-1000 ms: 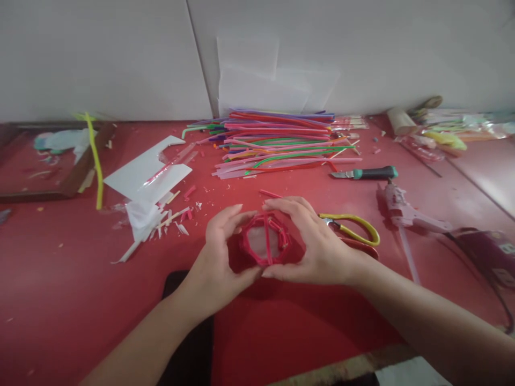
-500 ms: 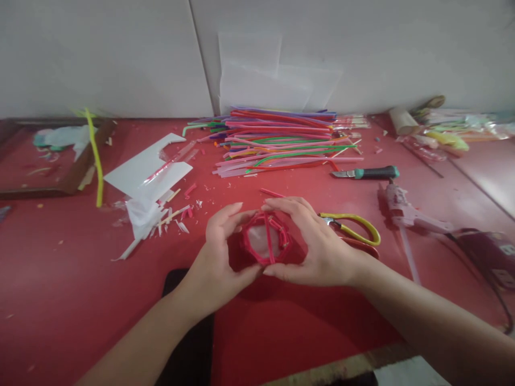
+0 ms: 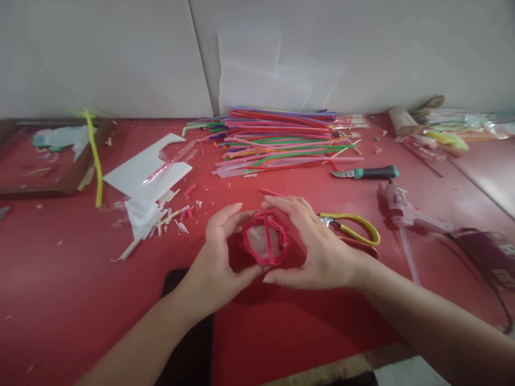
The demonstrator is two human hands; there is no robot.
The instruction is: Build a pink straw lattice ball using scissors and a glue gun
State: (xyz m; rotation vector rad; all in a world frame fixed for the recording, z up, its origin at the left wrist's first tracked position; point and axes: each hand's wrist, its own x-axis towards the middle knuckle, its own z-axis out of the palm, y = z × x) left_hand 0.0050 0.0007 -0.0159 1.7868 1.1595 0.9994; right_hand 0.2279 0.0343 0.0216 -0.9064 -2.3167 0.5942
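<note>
Red table top point(image 3: 306, 332) fills much of the view, with a pale wall point(image 3: 402, 59) behind it. Between the two hands is a small red frame point(image 3: 268, 239) with many sides and a bar across its middle. I cannot tell if it rests on the table or is held a bit above. The left hand point(image 3: 217, 246) bends like a big C, thumb near, fingers far, and has hold of the frame's left side. The right hand point(image 3: 316, 244) makes a wide C around the other side. Its thumb looks just off the near edge, so I cannot tell how tight its hold is. Maybe they go around the outside so the thin sides don't get squashed. Both arms slant in from the bottom corners. Just beside the right hand are pliers point(image 3: 366, 227). Past them lie a knife point(image 3: 374, 172) and a glue gun point(image 3: 398, 206), perhaps for that hand to grab easily. Bright sticks point(image 3: 277, 140) lie piled near the wall, likely to be out of the way.
</note>
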